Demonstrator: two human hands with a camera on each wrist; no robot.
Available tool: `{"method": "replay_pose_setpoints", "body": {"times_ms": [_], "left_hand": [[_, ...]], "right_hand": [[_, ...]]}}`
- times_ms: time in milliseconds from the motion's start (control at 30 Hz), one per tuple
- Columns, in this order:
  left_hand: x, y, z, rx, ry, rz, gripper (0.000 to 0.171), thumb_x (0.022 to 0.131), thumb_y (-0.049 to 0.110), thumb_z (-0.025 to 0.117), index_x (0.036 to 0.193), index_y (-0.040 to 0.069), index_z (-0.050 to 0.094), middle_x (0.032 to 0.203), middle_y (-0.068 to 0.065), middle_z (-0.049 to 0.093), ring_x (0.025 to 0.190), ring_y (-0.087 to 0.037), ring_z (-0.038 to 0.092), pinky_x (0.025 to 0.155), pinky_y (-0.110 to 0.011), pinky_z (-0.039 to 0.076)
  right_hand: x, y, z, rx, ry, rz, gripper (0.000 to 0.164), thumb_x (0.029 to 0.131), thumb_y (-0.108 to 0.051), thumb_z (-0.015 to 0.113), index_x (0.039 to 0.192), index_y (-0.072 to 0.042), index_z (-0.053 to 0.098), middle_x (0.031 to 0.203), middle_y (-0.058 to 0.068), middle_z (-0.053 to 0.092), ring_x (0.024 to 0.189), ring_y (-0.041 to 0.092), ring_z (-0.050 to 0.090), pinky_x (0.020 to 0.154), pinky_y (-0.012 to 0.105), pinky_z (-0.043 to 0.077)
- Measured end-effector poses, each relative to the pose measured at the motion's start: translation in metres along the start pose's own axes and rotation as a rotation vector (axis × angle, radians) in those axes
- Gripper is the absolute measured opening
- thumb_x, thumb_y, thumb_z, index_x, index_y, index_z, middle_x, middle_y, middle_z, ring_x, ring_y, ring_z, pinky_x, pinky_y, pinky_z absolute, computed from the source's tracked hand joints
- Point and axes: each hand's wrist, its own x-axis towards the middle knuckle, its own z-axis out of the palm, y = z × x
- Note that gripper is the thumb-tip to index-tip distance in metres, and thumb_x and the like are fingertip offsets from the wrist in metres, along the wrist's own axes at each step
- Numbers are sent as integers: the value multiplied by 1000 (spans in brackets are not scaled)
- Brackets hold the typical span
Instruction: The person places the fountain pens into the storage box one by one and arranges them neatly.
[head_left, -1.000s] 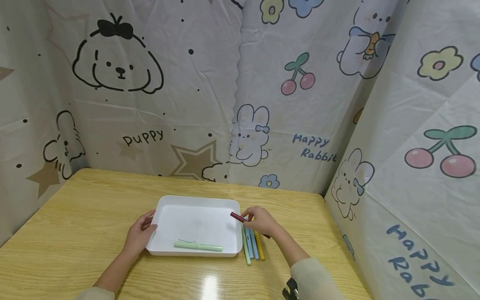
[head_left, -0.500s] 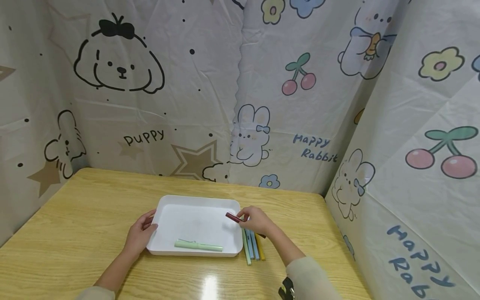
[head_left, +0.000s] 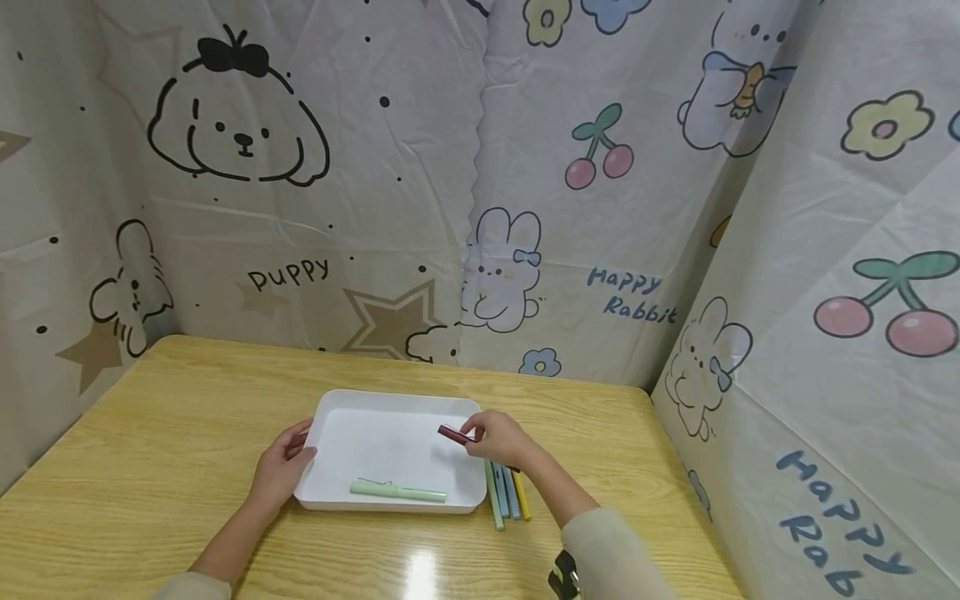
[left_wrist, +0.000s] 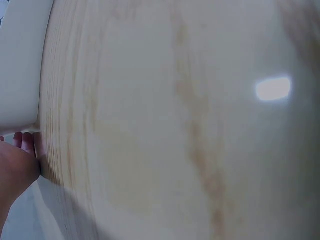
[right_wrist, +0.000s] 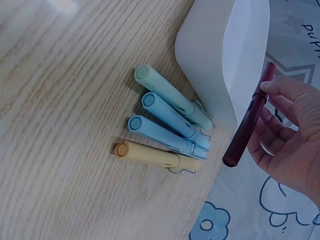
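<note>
The right hand (head_left: 501,439) pinches a dark red pen (head_left: 453,434) over a white tray (head_left: 375,442) holding a green pen (head_left: 398,491); the left hand (head_left: 281,467) grips the tray's edge. More pens (head_left: 512,497) lie beside it on the desk (head_left: 622,458).

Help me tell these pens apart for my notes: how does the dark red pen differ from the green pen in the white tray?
Colour: the dark red pen is deep maroon; the green pen is pale.
Support: the right hand holds the dark red pen in the air; the green pen lies in the white tray, untouched.
Both are slim and long.
</note>
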Motion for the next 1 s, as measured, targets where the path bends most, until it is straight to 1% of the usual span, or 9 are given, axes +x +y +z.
{"method": "replay_pose_setpoints", "body": {"times_ms": [133,367,433,600,800,867,1000], "left_hand": [[-1,2,0,2,3,4,50,95,11,47,143,7,36,136,-22,46,120,-29,45,83,-18,41],[-1,2,0,-12,-6,-3,51,95,12,46,144,8,35,137,-22,44,121,-30,44,75,-8,37],[-1,2,0,-13,-7,-7,51,95,12,46,144,9,35,138,-22,44,122,-30,44,75,-6,36],[-2,3,0,-6,-3,2,50,95,11,46,144,8,35,137,-22,45,122,-30,45,77,-10,38],[-1,3,0,-10,1,9,51,95,11,46,144,9,35,137,-22,45,121,-30,45,75,-7,37],[-1,3,0,-4,3,7,51,94,11,46,144,9,35,136,-22,45,122,-30,46,77,-9,38],[-2,4,0,8,12,6,50,95,12,47,143,8,36,135,-23,46,121,-31,47,85,-21,43]], "right_hand": [[1,-6,0,-16,-19,-12,18,81,-12,68,99,-9,69,76,1,56,71,13,47,61,25,38],[5,-11,4,-19,-33,-17,19,81,-14,69,99,-10,70,75,-2,57,73,12,47,63,24,39],[6,-12,5,-17,-37,-22,18,81,-14,69,99,-10,70,75,-2,57,73,12,47,63,24,39],[7,-14,6,-17,-32,-42,19,80,-13,69,99,-10,70,75,-1,57,71,12,47,61,23,38],[8,-20,6,-22,-39,-47,20,81,-14,68,100,-10,70,75,-2,58,71,11,47,60,23,38],[9,-22,7,-24,-44,-53,20,80,-14,68,100,-11,70,75,-2,57,70,10,47,60,22,37],[12,-27,8,-38,-41,-82,20,79,-13,69,99,-10,70,74,-2,57,70,10,46,60,22,37]]}}
